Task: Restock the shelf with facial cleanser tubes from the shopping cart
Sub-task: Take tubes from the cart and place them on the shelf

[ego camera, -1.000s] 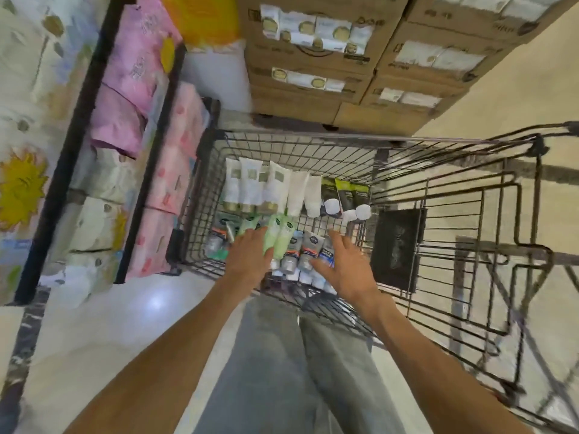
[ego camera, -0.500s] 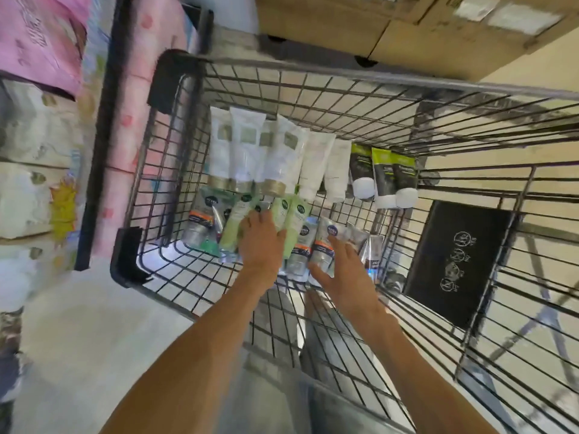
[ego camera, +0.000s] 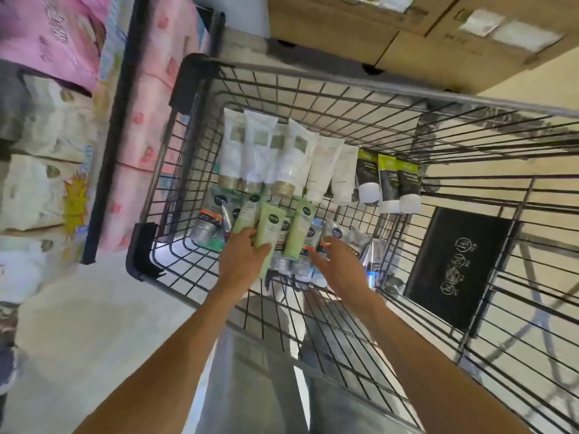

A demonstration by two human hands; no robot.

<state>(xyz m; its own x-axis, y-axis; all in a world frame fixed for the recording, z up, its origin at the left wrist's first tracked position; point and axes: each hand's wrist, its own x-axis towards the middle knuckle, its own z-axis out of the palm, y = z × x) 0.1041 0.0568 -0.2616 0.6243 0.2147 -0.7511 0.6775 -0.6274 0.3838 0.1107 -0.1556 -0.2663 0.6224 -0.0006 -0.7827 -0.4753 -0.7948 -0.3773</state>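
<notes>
Inside the black wire shopping cart [ego camera: 188, 170] lie several cleanser tubes. White tubes with gold caps [ego camera: 260, 151] lean at the back, black-and-lime tubes [ego camera: 388, 180] to their right, and silver Nivea tubes [ego camera: 206, 220] lie on the floor of the basket. My left hand [ego camera: 241, 261] grips a light green tube [ego camera: 269, 233], thumb across its lower end. A second green tube [ego camera: 299, 228] lies just right of it. My right hand [ego camera: 341, 267] reaches in with fingers spread, touching the silver tubes [ego camera: 335, 233] and holding none.
A shelf [ego camera: 122, 120] with pink and white paper packs [ego camera: 56, 39] stands left of the cart. Cardboard boxes [ego camera: 407, 36] are stacked beyond it. The cart's black child-seat flap [ego camera: 454, 264] is on the right. Pale floor [ego camera: 78, 324] lies at lower left.
The view has dipped closer into the cart. My left hand has closed round one green tube and raised it off the pile. My right hand has spread over the silver tubes.
</notes>
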